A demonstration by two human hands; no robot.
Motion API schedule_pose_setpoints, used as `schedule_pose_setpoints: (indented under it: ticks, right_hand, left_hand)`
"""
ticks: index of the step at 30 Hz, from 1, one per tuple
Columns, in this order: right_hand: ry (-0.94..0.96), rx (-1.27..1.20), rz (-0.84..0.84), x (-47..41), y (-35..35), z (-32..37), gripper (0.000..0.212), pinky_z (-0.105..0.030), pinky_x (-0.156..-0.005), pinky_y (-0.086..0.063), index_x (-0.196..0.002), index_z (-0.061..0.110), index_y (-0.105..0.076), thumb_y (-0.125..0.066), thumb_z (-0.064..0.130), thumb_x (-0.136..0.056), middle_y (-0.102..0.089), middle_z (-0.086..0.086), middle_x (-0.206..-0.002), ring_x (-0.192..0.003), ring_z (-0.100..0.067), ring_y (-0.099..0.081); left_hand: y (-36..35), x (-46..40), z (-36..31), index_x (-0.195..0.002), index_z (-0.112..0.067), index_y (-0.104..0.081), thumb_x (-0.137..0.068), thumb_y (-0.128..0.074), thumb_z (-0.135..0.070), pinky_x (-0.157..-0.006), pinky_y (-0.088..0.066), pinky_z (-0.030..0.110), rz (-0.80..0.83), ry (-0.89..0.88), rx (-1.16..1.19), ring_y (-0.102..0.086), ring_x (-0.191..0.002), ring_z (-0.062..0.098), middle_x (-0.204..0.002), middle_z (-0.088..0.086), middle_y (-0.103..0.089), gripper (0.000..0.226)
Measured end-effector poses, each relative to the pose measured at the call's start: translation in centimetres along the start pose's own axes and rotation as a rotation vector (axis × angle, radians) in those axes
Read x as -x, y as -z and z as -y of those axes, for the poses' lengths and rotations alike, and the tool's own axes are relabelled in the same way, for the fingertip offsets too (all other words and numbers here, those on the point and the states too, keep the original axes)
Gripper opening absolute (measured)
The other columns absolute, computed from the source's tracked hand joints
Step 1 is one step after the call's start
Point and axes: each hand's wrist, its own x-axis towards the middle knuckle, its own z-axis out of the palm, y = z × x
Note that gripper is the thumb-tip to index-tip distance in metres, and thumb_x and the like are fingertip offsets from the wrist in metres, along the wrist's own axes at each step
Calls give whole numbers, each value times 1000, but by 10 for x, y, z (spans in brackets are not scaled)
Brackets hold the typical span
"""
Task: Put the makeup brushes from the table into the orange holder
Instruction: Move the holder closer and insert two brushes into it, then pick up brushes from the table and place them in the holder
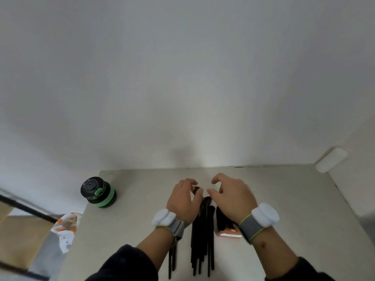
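Several black makeup brushes (202,238) lie side by side on the grey table (284,209), handles toward me. Two more brushes (172,262) lie under my left forearm. My left hand (181,201) hovers over the bundle's far end, and its thumb and fingers pinch the dark bristle head of one makeup brush (196,190). My right hand (231,196) hangs beside it with curved fingers, thumb and forefinger apart, holding nothing. The orange holder (230,233) shows partly under my right wrist, with dark brush shapes at it. Both wrists wear white bands.
A black jar with green bands (98,192) stands at the table's far left corner. A white and orange printed bag (66,228) hangs off the left edge. A white wall runs behind the table, and a white block (331,160) is fixed at the far right corner.
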Motion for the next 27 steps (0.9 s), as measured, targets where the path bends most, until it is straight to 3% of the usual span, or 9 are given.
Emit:
schedule_pose_setpoints:
  ticks: [4,10,16,21,27]
  right_hand:
    - [6,-89,35,-2,-21,27,22,-27,-65,-48,-103,35,-55,-55,50,-86,-62,12,-72,-72,-12,-62]
    - [13,-79,169,-7,-70,57,28,-27,-68,-44,-108,26,-55,-52,47,-90,-66,5,-89,-83,-18,-62]
    - [-116,-8,384,-9,-105,57,35,-30,-78,-48,-117,19,-54,-52,41,-90,-67,-4,-105,-98,-27,-63]
    - [-195,94,467,-14,-126,55,37,-32,-82,-51,-118,13,-54,-49,40,-93,-64,-10,-113,-101,-30,-62]
    - [-240,172,558,-16,-150,52,34,-28,-71,-43,-115,10,-53,-52,35,-92,-64,-11,-115,-101,-31,-64]
  left_hand:
    - [12,0,26,-109,-28,-53,-90,-51,-43,-78,-46,27,-30,91,-2,-53,-89,10,-96,-11,-55,24]
    - [20,5,74,-108,-33,-50,-88,-48,-50,-73,-45,24,0,259,-73,-55,-87,8,-98,-12,-55,26]
    - [20,15,117,-110,-29,-49,-85,-52,-47,-73,-42,26,107,417,-164,-58,-91,15,-109,-5,-58,32]
    - [18,19,140,-116,-26,-47,-84,-52,-50,-77,-43,27,240,522,-201,-61,-99,21,-119,-1,-58,41]
    - [10,19,152,-120,-22,-46,-81,-54,-54,-80,-44,29,371,573,-244,-60,-103,24,-120,2,-56,52]
